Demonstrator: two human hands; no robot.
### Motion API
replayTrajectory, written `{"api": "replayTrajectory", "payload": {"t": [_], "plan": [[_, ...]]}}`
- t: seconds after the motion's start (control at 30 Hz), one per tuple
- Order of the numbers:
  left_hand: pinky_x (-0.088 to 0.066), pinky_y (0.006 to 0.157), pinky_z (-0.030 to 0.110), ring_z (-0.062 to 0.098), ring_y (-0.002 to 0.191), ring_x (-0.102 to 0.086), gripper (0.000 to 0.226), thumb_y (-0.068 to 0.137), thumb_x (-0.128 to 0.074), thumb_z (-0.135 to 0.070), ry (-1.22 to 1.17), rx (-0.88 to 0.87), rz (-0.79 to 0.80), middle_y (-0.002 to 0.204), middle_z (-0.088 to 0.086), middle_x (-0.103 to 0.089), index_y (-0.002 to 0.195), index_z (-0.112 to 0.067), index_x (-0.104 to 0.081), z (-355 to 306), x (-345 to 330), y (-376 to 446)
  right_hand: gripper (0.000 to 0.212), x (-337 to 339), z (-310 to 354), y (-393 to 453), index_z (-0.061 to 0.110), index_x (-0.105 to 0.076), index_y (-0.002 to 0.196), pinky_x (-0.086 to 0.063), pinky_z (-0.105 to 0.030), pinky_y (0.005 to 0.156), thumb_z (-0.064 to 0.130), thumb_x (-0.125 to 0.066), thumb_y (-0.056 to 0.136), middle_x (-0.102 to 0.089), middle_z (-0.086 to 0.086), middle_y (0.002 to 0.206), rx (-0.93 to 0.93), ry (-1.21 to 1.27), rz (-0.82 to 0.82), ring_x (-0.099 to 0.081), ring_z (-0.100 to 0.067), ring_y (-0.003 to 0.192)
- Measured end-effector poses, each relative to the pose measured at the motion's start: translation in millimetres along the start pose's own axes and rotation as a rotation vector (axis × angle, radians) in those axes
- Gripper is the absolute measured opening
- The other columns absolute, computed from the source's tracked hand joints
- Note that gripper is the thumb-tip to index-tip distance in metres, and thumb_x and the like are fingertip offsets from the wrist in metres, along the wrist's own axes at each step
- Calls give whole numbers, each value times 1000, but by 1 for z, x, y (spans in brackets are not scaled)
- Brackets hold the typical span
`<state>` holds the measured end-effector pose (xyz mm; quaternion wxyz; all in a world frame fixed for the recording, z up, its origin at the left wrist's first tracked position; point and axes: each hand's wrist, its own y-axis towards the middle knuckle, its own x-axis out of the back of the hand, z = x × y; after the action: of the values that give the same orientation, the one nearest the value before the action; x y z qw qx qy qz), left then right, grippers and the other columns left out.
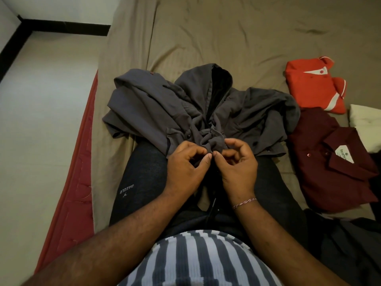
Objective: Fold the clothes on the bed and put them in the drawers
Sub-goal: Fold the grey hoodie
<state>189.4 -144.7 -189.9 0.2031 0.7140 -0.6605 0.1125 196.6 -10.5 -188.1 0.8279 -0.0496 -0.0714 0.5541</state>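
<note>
A crumpled dark grey button-up shirt (156,104) lies on the bed in front of my knees, its collar end pointing away from me. My left hand (185,164) and my right hand (235,164) meet at the shirt's near front edge. Each pinches the fabric between thumb and forefinger at a small dark button. A folded red polo shirt (309,87) and a folded maroon shirt (329,162) lie on the bed to the right.
The bed has a taupe sheet (226,34) over a red mattress edge (78,182) on the left, with pale floor beyond. A white pillow (367,124) sits at the right edge. Dark clothes (350,244) lie at the lower right. My legs stretch out on the bed.
</note>
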Motion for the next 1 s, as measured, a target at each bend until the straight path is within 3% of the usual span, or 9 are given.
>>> {"api": "replayTrajectory", "payload": {"t": [0.17,0.33,0.6,0.77,0.87,1.0], "plan": [[-50,74,10,5,89,-64,6,89,-80,-12,18,-3,5,94,-7,-65,93,-14,-77,0,0,-1,38,1,0,-2,23,-65,114,-62,-29,80,-1,-77,87,-77,-3,84,3,40,27,-76,-17,83],[-49,73,10,4,84,-64,5,89,-80,-14,66,-20,7,90,-8,-66,94,-14,-77,1,-1,0,37,3,-1,-3,20,-64,113,-64,-40,83,-7,-73,89,-76,-7,83,-10,80,46,-77,-25,84],[-45,71,7,2,80,-62,3,89,-79,-15,121,-4,-9,86,-10,-66,91,-16,-78,2,-2,1,34,-1,-2,-11,22,-66,107,-64,-42,81,-1,-78,86,-77,-7,82,52,-22,22,-77,-20,82],[-46,69,8,3,78,-62,5,87,-80,-14,108,-5,-6,85,-10,-64,89,-16,-77,3,-3,1,36,0,-4,-10,22,-65,110,-63,-49,84,-2,-77,87,-76,-10,84,35,13,2,-76,-27,84],[-46,68,9,4,76,-63,5,87,-81,-15,103,-8,-9,84,-10,-64,88,-17,-76,5,-3,1,37,0,-5,-9,22,-64,114,-63,-45,85,-1,-77,87,-76,-6,86,42,-6,6,-77,-22,86],[-47,66,10,6,75,-62,4,88,-80,-15,96,-12,19,84,-9,-64,89,-16,-76,8,-2,1,40,1,-5,-8,28,-64,113,-62,-27,80,-1,-76,88,-77,1,89,79,-52,28,-76,-12,86]]}}
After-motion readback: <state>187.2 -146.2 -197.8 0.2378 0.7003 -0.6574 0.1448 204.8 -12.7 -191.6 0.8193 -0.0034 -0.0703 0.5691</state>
